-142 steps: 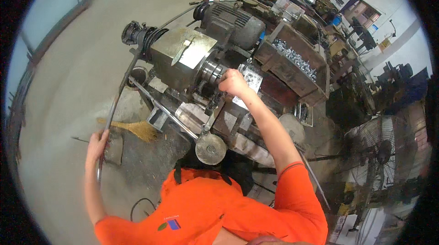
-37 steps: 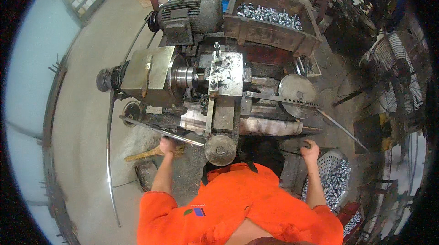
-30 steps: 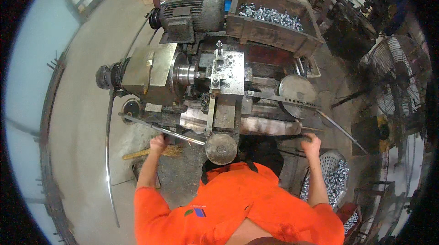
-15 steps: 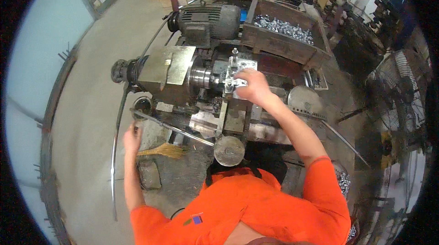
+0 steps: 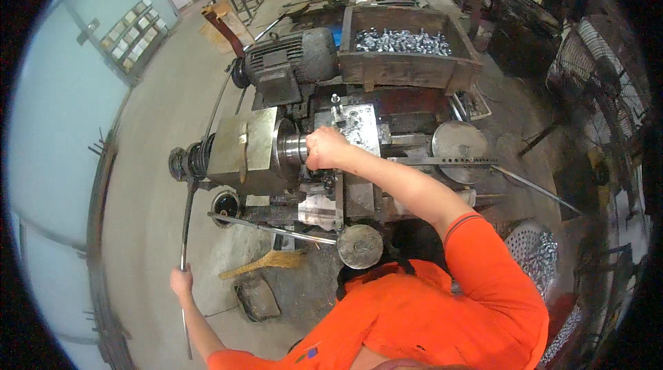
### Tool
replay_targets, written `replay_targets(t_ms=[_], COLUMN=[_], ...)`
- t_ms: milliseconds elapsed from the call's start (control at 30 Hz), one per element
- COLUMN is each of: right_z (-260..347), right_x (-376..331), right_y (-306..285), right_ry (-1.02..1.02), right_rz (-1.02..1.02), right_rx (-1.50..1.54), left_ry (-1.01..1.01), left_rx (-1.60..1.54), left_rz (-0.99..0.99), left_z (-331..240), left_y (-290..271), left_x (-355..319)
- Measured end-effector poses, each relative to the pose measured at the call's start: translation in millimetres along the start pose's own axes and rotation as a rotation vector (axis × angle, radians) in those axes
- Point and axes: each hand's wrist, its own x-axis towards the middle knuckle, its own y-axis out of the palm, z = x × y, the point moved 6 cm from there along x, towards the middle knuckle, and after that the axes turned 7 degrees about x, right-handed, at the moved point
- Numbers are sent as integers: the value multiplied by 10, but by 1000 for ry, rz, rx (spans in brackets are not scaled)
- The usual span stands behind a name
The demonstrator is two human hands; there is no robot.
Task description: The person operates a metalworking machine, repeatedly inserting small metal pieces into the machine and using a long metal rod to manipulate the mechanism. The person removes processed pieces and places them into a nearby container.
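Observation:
My left hand (image 5: pixel 181 281) is wrapped round a long metal lever (image 5: pixel 186 221) that runs up to the left end of the lathe's headstock (image 5: pixel 243 141). My right hand (image 5: pixel 327 148) is closed, right at the front of the lathe spindle (image 5: pixel 295 148). Whatever its fingers hold there is hidden behind the hand. Just beyond it lies the flat metal tool slide (image 5: pixel 360 128), with an upright bolt (image 5: pixel 336 102) at its far corner. A second lever (image 5: pixel 273 227) with a round disc (image 5: pixel 360 246) at its end sits in front of me, untouched.
A wooden box (image 5: pixel 407 70) of small shiny metal parts stands behind the lathe, next to a motor (image 5: pixel 293 59). At right are a perforated basket (image 5: pixel 528 239) of parts, a round plate (image 5: pixel 459 149) and a large fan (image 5: pixel 594 87). A straw broom (image 5: pixel 273 259) lies on the floor.
My left hand has moved down and left and taken hold of the long lever. My right hand has shifted left from the tool slide to the spindle front. The view has tilted slightly.

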Motion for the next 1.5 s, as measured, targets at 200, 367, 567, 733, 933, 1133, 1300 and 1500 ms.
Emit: replay_targets(t_ms=[200, 367, 567, 733, 933, 1133, 1300, 1500], right_z=[-180, -110, -199, -776, -1492, -1505, -2024, -2880], right_x=[51, 55, -32, -523, -1109, -2082, -3777, -5901], right_y=[114, 134, -65, -1158, -1829, -946, -87, 198], right_ry=[-29, -106, 1, 315, 138, 18, 574, 1391], right_rz=[-46, -40, -96, -236, -854, -745, -764, -524], right_rx=[0, -60, -122, -173, -317, 102, 333, -133], left_ry=[-6, -77, 90, 259, 688, 1128, 1131, 1062], left_rx=[-124, -167, -537, -523, -159, -469, -475, -604], left_rz=[-90, -46, 48, 239, -289, -49, 269, 413], left_z=[-655, -1049, -1072, -1100, -2347, -3719, -4117, -4074], left_y=[-386, -445, -173, -291, -1341, -1194, -424, -102], left_x=[-510, -1409, -1313, -1305, -1441, -2136, -2206, -1985])
